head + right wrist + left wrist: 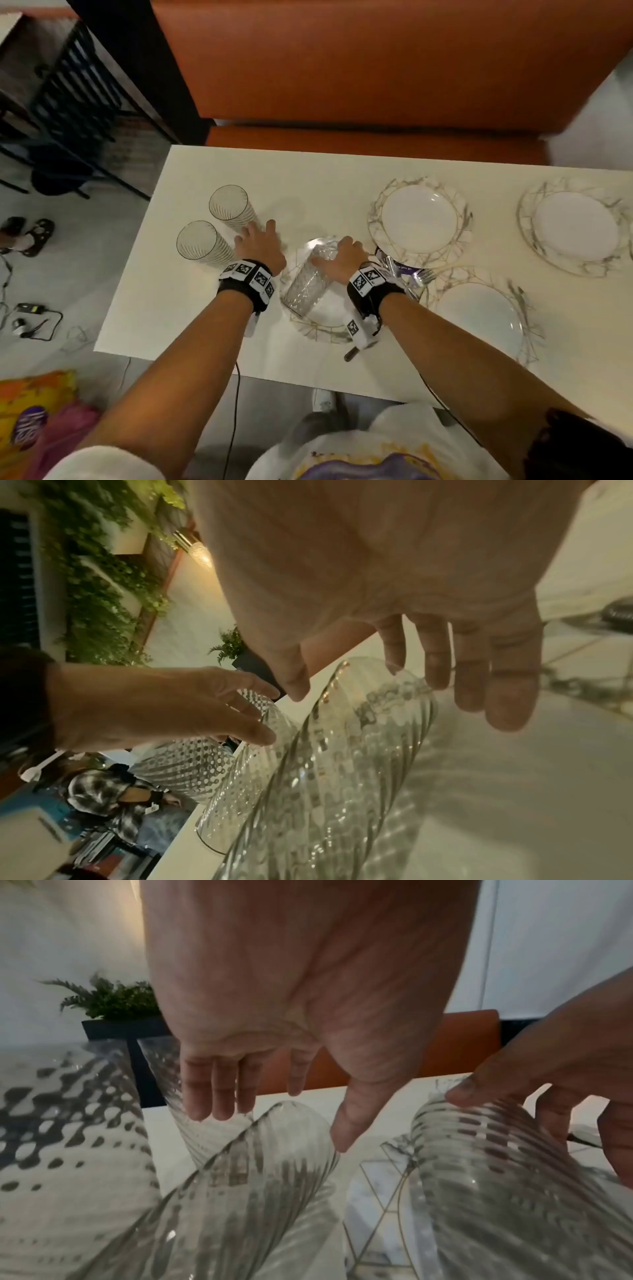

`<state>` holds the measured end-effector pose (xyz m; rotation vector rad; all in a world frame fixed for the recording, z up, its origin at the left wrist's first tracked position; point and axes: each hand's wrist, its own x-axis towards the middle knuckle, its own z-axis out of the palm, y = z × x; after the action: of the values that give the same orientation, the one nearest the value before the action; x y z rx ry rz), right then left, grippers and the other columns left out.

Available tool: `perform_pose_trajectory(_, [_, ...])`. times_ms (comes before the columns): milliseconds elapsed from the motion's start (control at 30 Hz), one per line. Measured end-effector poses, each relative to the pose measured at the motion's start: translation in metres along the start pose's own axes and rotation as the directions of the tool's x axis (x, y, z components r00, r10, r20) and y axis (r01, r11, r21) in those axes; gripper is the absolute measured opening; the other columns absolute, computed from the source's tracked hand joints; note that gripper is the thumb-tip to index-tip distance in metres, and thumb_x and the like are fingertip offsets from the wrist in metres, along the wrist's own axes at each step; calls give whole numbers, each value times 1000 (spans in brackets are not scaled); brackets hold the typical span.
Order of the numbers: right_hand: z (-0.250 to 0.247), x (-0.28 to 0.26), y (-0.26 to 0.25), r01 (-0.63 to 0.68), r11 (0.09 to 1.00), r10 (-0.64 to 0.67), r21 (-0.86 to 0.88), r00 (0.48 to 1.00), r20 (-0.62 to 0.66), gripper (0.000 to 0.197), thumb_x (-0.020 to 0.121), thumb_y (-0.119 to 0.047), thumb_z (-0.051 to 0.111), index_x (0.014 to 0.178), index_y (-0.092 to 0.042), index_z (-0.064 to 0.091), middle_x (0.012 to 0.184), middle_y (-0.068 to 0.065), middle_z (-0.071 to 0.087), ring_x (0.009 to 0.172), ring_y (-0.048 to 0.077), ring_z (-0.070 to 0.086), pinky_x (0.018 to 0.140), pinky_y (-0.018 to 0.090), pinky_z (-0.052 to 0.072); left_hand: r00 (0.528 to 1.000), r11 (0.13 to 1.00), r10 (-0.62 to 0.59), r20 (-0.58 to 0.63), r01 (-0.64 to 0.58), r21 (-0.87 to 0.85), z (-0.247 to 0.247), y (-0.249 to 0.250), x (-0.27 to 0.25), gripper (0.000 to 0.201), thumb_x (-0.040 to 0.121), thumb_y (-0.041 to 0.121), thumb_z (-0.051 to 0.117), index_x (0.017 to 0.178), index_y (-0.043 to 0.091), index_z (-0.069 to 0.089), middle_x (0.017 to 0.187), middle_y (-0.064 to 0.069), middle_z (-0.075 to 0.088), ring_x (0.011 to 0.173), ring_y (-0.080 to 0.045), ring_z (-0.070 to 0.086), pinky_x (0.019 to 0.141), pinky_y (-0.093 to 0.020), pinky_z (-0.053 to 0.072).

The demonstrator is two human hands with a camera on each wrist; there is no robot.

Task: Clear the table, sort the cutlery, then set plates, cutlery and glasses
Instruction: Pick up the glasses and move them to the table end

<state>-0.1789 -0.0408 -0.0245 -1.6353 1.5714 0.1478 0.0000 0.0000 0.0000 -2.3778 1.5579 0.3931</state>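
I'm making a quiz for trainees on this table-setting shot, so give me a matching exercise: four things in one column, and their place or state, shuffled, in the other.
Things:
A. left hand
B. right hand
C. forks
D. two empty glasses

Place or state:
1. lying on a purple dish between the plates
2. standing upright at the left end of the table
3. fingers spread, holding nothing
4. gripping a ribbed glass over the near plate

Pairs: A-3, B-4, C-1, D-2
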Motion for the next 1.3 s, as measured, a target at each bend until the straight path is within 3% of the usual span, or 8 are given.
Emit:
perform_pose_trajectory(233, [5, 19, 2, 15, 993, -26, 113, 995, 99, 111, 67, -78, 67, 144, -4, 36, 140, 17, 52, 122, 35, 58, 94, 46, 55, 998, 998, -58, 1, 58, -34, 14, 1, 8, 63, 89, 12, 67, 146, 22, 42, 139, -21, 51, 124, -41, 55, 102, -56, 48])
perform_pose_trajectory(400, [-5, 21, 12, 45, 979, -71, 199, 990, 123, 126, 44, -88, 67, 139, -9, 41, 132, 11, 57, 106, 31, 67, 82, 46, 61, 998, 990, -63, -7, 61, -126, 11, -1, 3, 74, 84, 14, 74, 149, 16, 38, 139, -23, 49, 124, -43, 51, 99, -59, 51])
perform_pose_trajectory(467, [-15, 16, 16, 79, 978, -99, 195, 991, 91, 123, 46, -89, 67, 139, -12, 43, 133, 9, 57, 104, 29, 68, 86, 43, 59, 998, 983, -70, -1, 69, -170, 1, 2, -1, 87, 80, 24, 81, 150, 11, 32, 142, -23, 45, 129, -43, 47, 99, -58, 52])
perform_pose_trajectory(567, [-36, -1, 23, 101, 967, -119, 235, 991, 64, 105, 61, -75, 75, 141, -14, 43, 134, 8, 57, 106, 22, 66, 81, 33, 55, 999, 968, -26, -26, 19, -248, -21, 13, -13, 100, 77, 38, 84, 151, 4, 25, 147, -22, 38, 136, -43, 40, 103, -55, 50])
perform_pose_trajectory(667, [-58, -20, 35, 137, 951, -137, 276, 990, -19, 96, 68, -63, 79, 144, -17, 44, 140, 8, 44, 118, 24, 57, 97, 35, 51, 994, 972, 52, -95, -72, -225, -44, 30, -26, 101, 76, 51, 80, 148, 1, 30, 145, -20, 38, 134, -40, 42, 102, -52, 47])
perform_pose_trajectory(867, [-109, -70, 87, 171, 942, -85, 288, 954, -288, 82, 73, -44, 82, 143, -22, 45, 139, 5, 29, 115, 21, 55, 97, 29, 48, 954, 878, 230, -195, -289, -381, -58, 93, -39, 98, 68, 46, 87, 144, 5, 40, 138, -15, 41, 127, -36, 47, 95, -53, 50])
perform_pose_trajectory(1033, [-159, -107, 154, 182, 932, -5, 315, 873, -488, 84, 68, -27, 86, 139, -23, 41, 129, 4, 35, 118, 25, 50, 102, 39, 48, 906, 765, 391, -165, -419, -488, -66, 176, -54, 97, 68, 45, 88, 144, 8, 40, 138, -10, 39, 123, -33, 54, 98, -49, 52])
perform_pose_trajectory(1300, [-230, -141, 308, 24, 927, 267, 375, 658, -704, 90, 62, -24, 91, 138, -16, 42, 127, 10, 49, 115, 28, 52, 98, 45, 49, 786, 580, 611, -96, -527, -621, -71, 342, -83, 96, 71, 32, 91, 147, 10, 36, 143, -11, 51, 126, -27, 56, 103, -36, 50])
